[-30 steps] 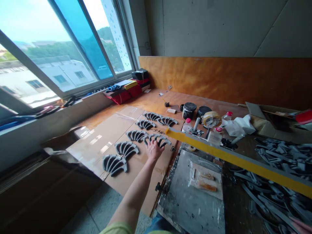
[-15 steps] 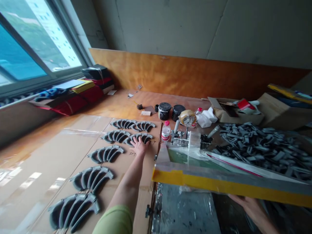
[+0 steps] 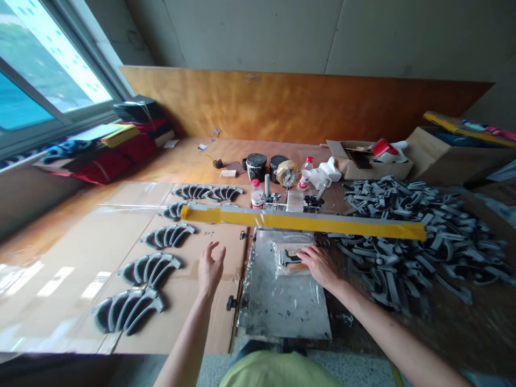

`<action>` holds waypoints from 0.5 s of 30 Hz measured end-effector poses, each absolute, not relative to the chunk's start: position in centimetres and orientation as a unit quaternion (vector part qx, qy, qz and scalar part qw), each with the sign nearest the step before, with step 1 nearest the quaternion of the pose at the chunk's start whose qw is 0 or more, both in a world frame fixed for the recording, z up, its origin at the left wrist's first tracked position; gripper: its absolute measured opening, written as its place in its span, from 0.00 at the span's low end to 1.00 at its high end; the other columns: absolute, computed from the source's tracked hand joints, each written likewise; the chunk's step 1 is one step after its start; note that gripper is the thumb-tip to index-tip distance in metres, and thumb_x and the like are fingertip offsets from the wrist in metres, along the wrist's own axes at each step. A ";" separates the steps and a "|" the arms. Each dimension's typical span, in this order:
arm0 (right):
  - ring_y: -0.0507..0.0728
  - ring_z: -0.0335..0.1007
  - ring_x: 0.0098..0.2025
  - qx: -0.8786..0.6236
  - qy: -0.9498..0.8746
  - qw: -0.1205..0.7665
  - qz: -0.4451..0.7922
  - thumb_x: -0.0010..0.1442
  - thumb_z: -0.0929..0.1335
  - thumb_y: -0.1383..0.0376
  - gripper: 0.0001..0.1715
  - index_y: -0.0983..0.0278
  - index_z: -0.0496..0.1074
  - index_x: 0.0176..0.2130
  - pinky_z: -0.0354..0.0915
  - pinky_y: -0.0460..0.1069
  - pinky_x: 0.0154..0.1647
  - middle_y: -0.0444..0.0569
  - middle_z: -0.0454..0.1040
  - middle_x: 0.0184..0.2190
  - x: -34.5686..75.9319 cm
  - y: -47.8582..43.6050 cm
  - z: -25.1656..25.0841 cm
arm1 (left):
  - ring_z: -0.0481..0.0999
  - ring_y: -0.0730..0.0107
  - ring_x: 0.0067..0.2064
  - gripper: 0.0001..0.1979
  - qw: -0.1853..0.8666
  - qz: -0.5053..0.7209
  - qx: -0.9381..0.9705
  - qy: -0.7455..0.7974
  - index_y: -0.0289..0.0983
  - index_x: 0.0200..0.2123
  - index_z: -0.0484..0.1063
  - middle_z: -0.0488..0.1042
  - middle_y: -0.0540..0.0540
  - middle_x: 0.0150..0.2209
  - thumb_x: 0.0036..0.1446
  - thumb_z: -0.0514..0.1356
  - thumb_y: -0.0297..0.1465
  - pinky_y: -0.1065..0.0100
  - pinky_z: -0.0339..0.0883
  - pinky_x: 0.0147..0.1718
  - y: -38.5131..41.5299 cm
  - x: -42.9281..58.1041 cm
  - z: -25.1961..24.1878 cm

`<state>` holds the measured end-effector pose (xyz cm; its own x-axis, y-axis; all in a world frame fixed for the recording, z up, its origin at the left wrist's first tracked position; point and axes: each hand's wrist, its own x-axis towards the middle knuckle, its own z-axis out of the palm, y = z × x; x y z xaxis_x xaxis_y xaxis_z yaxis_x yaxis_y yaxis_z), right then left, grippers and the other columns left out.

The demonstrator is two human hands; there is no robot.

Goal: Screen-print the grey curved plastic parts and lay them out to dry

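Observation:
My right hand (image 3: 319, 264) has its fingers closed on the end of a grey curved plastic handle (image 3: 285, 258). The handle lies in a clear-wrapped holder on the grey base plate (image 3: 286, 306). My left hand (image 3: 212, 267) hovers over the cardboard (image 3: 217, 306), fingers apart and slightly curled, holding nothing. Left of it, grey handles (image 3: 151, 269) lie in fanned rows on the cardboard. Beyond both hands, a printing screen frame (image 3: 314, 221) with a yellow-taped edge is tilted up over the plate and hides part of the back rows.
A large pile of loose grey parts (image 3: 403, 258) spreads at the right. Behind the frame stand a red-capped bottle (image 3: 257, 196), black tubs (image 3: 256, 166) and a tape roll (image 3: 288, 173). An open carton (image 3: 371, 167) sits at the back right, and a clamp knob (image 3: 231, 303) juts beside the plate.
My left hand has come back from the far handle rows toward me. The screen frame now appears farther up and away, and my right hand has moved from beneath it onto the handle.

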<state>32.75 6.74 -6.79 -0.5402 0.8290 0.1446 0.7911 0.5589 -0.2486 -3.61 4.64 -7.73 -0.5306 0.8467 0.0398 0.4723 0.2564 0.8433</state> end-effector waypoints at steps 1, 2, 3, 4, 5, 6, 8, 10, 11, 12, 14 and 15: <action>0.62 0.66 0.54 -0.465 -0.875 0.117 0.068 0.62 0.62 0.74 0.24 0.60 0.72 0.55 0.64 0.59 0.54 0.53 0.72 0.54 32.5 6.6 -6.5 | 0.67 0.52 0.59 0.20 0.227 0.446 0.425 0.754 0.41 0.48 0.71 0.69 0.38 0.57 0.57 0.58 0.45 0.53 0.64 0.54 4.1 -3.2 -6.7; 0.62 0.64 0.58 -0.461 -0.878 0.113 0.066 0.62 0.61 0.76 0.28 0.61 0.70 0.58 0.62 0.59 0.56 0.54 0.69 0.58 32.1 6.5 -6.3 | 0.69 0.54 0.57 0.20 0.231 0.465 0.417 0.746 0.40 0.47 0.72 0.71 0.39 0.55 0.57 0.58 0.46 0.54 0.66 0.52 3.8 -2.8 -5.4; 0.61 0.61 0.61 -0.451 -0.882 0.113 0.070 0.61 0.60 0.76 0.30 0.61 0.67 0.60 0.60 0.58 0.59 0.54 0.65 0.61 31.6 6.5 -6.2 | 0.72 0.56 0.54 0.20 0.234 0.488 0.411 0.734 0.40 0.47 0.72 0.73 0.40 0.52 0.56 0.59 0.46 0.57 0.68 0.50 3.8 -2.2 -3.9; 0.61 0.58 0.63 -0.438 -0.888 0.116 0.078 0.62 0.60 0.76 0.32 0.61 0.64 0.63 0.58 0.58 0.62 0.53 0.61 0.64 31.0 6.6 -6.3 | 0.74 0.59 0.49 0.21 0.239 0.517 0.406 0.715 0.40 0.47 0.72 0.75 0.41 0.48 0.56 0.60 0.46 0.59 0.69 0.47 4.0 -1.6 -2.1; 0.60 0.55 0.65 -0.423 -0.894 0.118 0.089 0.63 0.61 0.74 0.32 0.60 0.61 0.64 0.56 0.57 0.64 0.53 0.58 0.66 30.4 6.7 -6.5 | 0.75 0.63 0.44 0.21 0.249 0.549 0.401 0.690 0.40 0.47 0.72 0.75 0.44 0.42 0.56 0.60 0.46 0.62 0.70 0.44 4.4 -1.0 -0.3; 0.60 0.53 0.67 -0.408 -0.900 0.119 0.101 0.64 0.62 0.71 0.32 0.60 0.59 0.66 0.54 0.57 0.65 0.53 0.56 0.67 29.7 6.8 -6.8 | 0.74 0.67 0.38 0.20 0.266 0.584 0.399 0.654 0.40 0.46 0.72 0.74 0.47 0.35 0.56 0.60 0.47 0.65 0.71 0.40 4.9 -0.3 1.6; 0.61 0.50 0.68 -0.382 -0.909 0.116 0.117 0.65 0.65 0.64 0.32 0.60 0.57 0.66 0.50 0.60 0.67 0.53 0.56 0.67 28.5 6.9 -7.8 | 0.68 0.74 0.26 0.18 0.315 0.644 0.395 0.574 0.39 0.38 0.72 0.67 0.53 0.24 0.57 0.58 0.47 0.71 0.70 0.31 6.1 1.2 4.9; 0.61 0.50 0.69 -0.364 -0.916 0.118 0.120 0.64 0.66 0.59 0.33 0.61 0.59 0.65 0.48 0.61 0.68 0.53 0.58 0.66 27.8 6.9 -8.7 | 0.60 0.77 0.20 0.18 0.363 0.665 0.395 0.520 0.39 0.29 0.67 0.60 0.56 0.17 0.58 0.57 0.48 0.74 0.66 0.24 7.1 2.3 7.3; 0.61 0.50 0.69 -0.356 -0.919 0.124 0.118 0.64 0.67 0.58 0.33 0.61 0.60 0.65 0.47 0.61 0.69 0.54 0.59 0.66 27.7 6.8 -9.0 | 0.57 0.77 0.18 0.19 0.378 0.663 0.396 0.511 0.39 0.26 0.65 0.59 0.57 0.16 0.58 0.57 0.48 0.74 0.64 0.21 7.4 2.8 8.0; 0.61 0.50 0.68 -0.348 -0.921 0.132 0.117 0.63 0.68 0.58 0.33 0.61 0.61 0.64 0.48 0.62 0.69 0.54 0.60 0.65 27.7 6.8 -9.1 | 0.57 0.77 0.18 0.20 0.386 0.657 0.397 0.512 0.39 0.24 0.63 0.59 0.56 0.15 0.57 0.57 0.48 0.74 0.64 0.20 7.5 3.1 8.5; 0.60 0.54 0.67 -0.349 -0.916 0.155 0.121 0.61 0.70 0.58 0.32 0.61 0.65 0.62 0.51 0.60 0.67 0.53 0.64 0.63 28.5 6.8 -8.6 | 0.59 0.76 0.19 0.20 0.387 0.639 0.397 0.532 0.39 0.23 0.64 0.62 0.54 0.16 0.57 0.56 0.48 0.73 0.65 0.21 7.2 3.2 8.8; 0.59 0.59 0.64 -0.367 -0.906 0.171 0.125 0.60 0.71 0.58 0.30 0.61 0.67 0.59 0.54 0.59 0.66 0.52 0.67 0.61 29.3 6.9 -8.0 | 0.62 0.75 0.20 0.20 0.381 0.631 0.397 0.547 0.38 0.24 0.66 0.65 0.53 0.18 0.57 0.56 0.49 0.72 0.66 0.23 6.7 3.1 8.8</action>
<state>29.30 6.93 -8.00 -0.6718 0.7077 0.2187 0.6219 0.6993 -0.3525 3.06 6.67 8.77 -0.3933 0.9155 0.0844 -0.0470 -0.1117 0.9926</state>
